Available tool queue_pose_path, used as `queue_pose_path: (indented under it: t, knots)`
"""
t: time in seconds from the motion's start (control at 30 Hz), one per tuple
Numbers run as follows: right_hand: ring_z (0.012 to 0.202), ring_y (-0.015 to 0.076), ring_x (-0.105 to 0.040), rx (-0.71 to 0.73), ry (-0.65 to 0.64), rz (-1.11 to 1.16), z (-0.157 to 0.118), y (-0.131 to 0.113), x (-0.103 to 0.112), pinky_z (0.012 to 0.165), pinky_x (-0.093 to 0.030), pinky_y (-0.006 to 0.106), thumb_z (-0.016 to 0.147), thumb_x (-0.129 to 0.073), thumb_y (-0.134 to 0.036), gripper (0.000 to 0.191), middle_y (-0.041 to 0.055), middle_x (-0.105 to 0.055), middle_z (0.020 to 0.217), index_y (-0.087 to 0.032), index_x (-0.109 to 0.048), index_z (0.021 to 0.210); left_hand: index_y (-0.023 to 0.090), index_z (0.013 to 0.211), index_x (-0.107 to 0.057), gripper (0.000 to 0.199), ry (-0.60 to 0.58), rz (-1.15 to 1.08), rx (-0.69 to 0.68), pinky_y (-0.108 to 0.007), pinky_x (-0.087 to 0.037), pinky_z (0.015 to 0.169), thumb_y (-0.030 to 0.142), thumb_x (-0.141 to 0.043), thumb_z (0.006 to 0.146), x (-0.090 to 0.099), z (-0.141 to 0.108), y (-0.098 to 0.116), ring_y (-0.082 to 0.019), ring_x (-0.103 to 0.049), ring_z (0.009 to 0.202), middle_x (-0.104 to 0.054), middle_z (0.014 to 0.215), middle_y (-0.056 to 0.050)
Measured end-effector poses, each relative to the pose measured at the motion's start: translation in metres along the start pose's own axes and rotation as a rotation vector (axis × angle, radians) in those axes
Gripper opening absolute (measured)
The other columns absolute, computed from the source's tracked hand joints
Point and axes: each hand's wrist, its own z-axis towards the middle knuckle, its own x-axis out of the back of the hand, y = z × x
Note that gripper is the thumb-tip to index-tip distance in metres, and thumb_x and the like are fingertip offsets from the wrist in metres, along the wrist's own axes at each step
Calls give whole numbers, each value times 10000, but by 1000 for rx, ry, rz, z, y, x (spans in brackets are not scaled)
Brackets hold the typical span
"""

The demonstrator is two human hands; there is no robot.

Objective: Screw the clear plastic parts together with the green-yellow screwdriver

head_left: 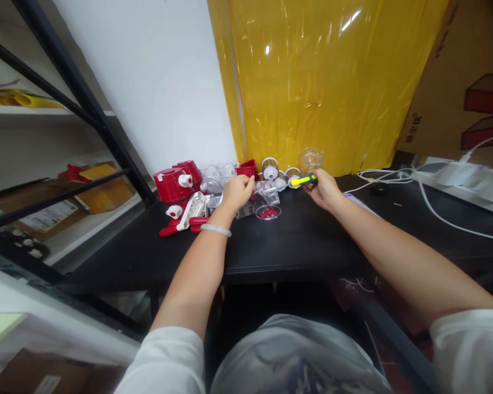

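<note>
Clock: the round dish was the middle, and 12 o'clock was away from the person.
Yellow sheet [332, 82]: it hung behind the table, at about 1 o'clock, big and shiny.
Black table [296, 246]: it lay under all the small things.
Red part [170, 185]: the big one sat between 9 and 10 o'clock, with a white knob on it.
White handle [194, 210]: it lay at 9 o'clock, near the red part.
Right hand [324, 189]: at 2 o'clock, its grip was closed around a tool.
Left hand [237, 191]: at 10 o'clock, its fingers were bent; I could not tell if its grip held anything.
Tool [304, 180]: its yellow and green handle was between 1 and 2 o'clock, in the right hand, with its thin end pointing to 9 o'clock.
Clear piece [267, 191]: it was at 12 o'clock, just beside the dish; I could not tell if the tool touched it.
Round dish [268, 218]: it sat on the table.
Red bits [270, 212]: they lay inside the dish.
</note>
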Motion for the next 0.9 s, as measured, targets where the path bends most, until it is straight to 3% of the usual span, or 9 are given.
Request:
queue_pose_path:
  t: [0.13, 0.27, 0.4, 0.47, 0.73, 0.9]
  knots:
    - [495, 79, -434, -27, 25, 72, -2, -2, 0, 496, -462, 218, 786, -679, -237, 192, -53, -487, 623, -222, -496, 729, 196, 649, -651, 505, -7, -6, 1, -361, -466, 799, 389, -378, 1028, 1, 0, 1, -232, -669, 815, -724, 821, -102]
    - [513, 91, -479, -13, 2, 66, -2, -2, 2, 506, -475, 234, 802, -696, -347, 242, -46, -516, 630, -220, -504, 724, 199, 640, -644, 514, -6, -8, 6, -361, -463, 807, 395, -374, 1031, 1, 0, 2, -233, -673, 826, -726, 828, -101]
    - [401, 88, -345, 41, 2, -69, 0, 3, 5, 445, -421, 241, 829, -695, -569, 403, -84, -368, 483, -239, -490, 720, 205, 642, -642, 509, -8, 1, 1, -362, -465, 797, 398, -369, 1026, 1, 0, 1, -232, -669, 822, -735, 835, -97]
    - [370, 82, -289, 64, 7, -117, 0, 4, 5, 432, -406, 239, 824, -708, -597, 432, -106, -287, 440, -245, -481, 718, 206, 644, -636, 509, -4, 3, -3, -360, -463, 789, 403, -362, 1025, 1, 0, 1, -231, -666, 818, -736, 830, -96]
    - [416, 63, -355, 87, 35, -27, 0, 3, 0, 440, -402, 177, 815, -675, -278, 218, -78, -395, 475, -218, -506, 692, 201, 628, -616, 521, 8, 18, -9, -357, -455, 757, 417, -359, 1025, -1, 0, -2, -222, -654, 776, -722, 796, -93]
    - [425, 63, -366, 88, 55, -7, 1, 3, -1, 450, -416, 177, 803, -637, -237, 177, -71, -415, 498, -215, -508, 683, 202, 635, -634, 517, 6, 8, -15, -356, -466, 777, 410, -368, 1027, -1, 0, -2, -225, -660, 798, -730, 814, -93]
